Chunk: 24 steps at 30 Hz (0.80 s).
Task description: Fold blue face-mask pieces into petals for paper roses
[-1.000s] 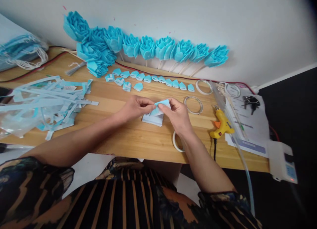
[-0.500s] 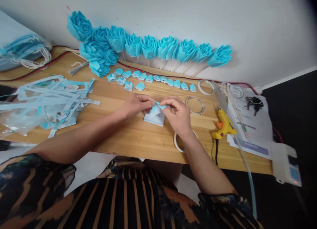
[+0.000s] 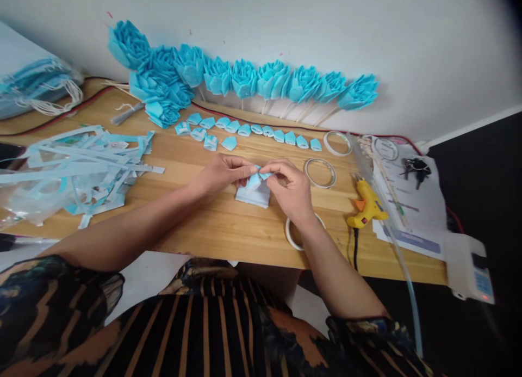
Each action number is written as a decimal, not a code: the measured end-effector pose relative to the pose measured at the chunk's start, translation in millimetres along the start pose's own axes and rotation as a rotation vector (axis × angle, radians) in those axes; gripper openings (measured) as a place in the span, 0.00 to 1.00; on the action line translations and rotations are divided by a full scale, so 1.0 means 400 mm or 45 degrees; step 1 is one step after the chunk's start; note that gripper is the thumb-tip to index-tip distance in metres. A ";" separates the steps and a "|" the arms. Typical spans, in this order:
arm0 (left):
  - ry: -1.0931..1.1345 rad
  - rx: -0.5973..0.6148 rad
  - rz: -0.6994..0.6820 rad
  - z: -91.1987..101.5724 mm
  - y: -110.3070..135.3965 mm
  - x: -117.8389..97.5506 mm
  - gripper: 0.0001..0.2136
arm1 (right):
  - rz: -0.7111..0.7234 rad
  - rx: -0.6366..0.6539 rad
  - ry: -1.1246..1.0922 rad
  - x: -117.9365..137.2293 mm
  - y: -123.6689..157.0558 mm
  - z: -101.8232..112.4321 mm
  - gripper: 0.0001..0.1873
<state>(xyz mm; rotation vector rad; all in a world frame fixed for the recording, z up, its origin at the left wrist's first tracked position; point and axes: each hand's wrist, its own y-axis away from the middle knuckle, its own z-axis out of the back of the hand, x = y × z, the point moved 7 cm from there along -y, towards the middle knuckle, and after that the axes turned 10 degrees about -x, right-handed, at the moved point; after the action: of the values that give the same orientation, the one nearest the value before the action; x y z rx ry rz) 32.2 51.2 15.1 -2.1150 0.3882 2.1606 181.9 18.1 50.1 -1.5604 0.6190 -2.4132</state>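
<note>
Between my two hands is a small blue fabric piece [image 3: 254,181], partly folded, its corners pinched. My left hand [image 3: 228,173] is closed on its left side, thumb against fingertips. The fingers of my right hand [image 3: 290,187] pinch its right corner. Under it lies a stack of pale squares [image 3: 253,197] on the wooden table. Just beyond my hands, several folded blue petals [image 3: 243,130] lie in loose rows. A roll of tape [image 3: 294,234] sits partly hidden behind my right forearm.
Blue fabric flowers [image 3: 273,79] on sticks lean along the wall. Cut strips [image 3: 93,159] are heaped at left near bagged masks [image 3: 36,83]. At right are tape rolls [image 3: 320,173], a yellow glue gun [image 3: 366,204], keys [image 3: 416,167], papers [image 3: 424,214] and a white power strip [image 3: 468,268].
My right fingers have shifted slightly inward, and the blue fabric piece looks more folded over at its top. The whole view has drifted a little; everything else lies as before.
</note>
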 end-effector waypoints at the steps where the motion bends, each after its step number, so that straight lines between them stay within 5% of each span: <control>1: -0.007 -0.008 -0.003 0.001 0.000 -0.001 0.17 | 0.001 0.003 0.005 0.000 0.000 -0.001 0.15; 6: -0.046 -0.065 -0.050 0.008 0.001 -0.010 0.14 | -0.011 0.076 -0.035 0.008 0.002 -0.004 0.15; 13: -0.055 -0.104 -0.166 0.012 0.005 -0.027 0.13 | -0.352 0.102 -0.329 -0.026 0.007 -0.002 0.15; 24: -0.041 -0.127 -0.262 0.009 0.008 -0.040 0.10 | -0.428 0.203 -0.219 -0.042 0.015 -0.021 0.11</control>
<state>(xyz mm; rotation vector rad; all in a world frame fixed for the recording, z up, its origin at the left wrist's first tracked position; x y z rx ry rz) 28.6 50.8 31.3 -2.0630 0.0574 2.1329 180.9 21.1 30.5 -1.9014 0.1360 -2.4415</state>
